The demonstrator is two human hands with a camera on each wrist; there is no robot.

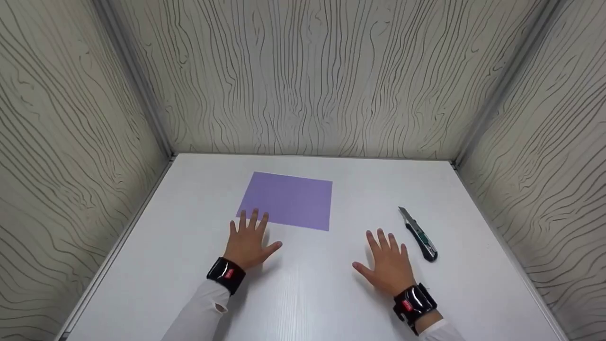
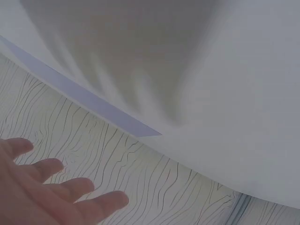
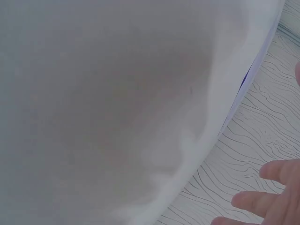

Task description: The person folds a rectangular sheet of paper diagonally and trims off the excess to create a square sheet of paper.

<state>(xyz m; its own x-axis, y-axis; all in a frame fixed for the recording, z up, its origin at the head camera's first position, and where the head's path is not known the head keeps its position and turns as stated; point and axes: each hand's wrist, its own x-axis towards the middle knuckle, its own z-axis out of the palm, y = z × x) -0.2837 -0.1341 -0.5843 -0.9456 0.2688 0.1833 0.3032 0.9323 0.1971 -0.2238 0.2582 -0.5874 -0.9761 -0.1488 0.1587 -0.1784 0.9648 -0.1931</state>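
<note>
A flat purple sheet (image 1: 291,199) lies on the white table, left of the middle in the head view. My left hand (image 1: 247,245) is spread palm down, its fingertips overlapping the sheet's near left edge in that view. To the right, my right hand (image 1: 389,266) is also spread palm down and holds nothing. Just beyond its little finger lies a utility knife (image 1: 420,237) with a dark handle, a green slider and its blade pointing away. In the left wrist view the sheet (image 2: 89,96) appears as a thin strip above the left hand's fingers (image 2: 105,206).
The white table (image 1: 303,289) is bounded by wood-grain patterned panels (image 1: 303,80) at the back and both sides. Grey metal posts (image 1: 135,80) stand at the back corners. Both wrists carry black straps (image 1: 226,275), and the sleeves (image 1: 196,312) are white.
</note>
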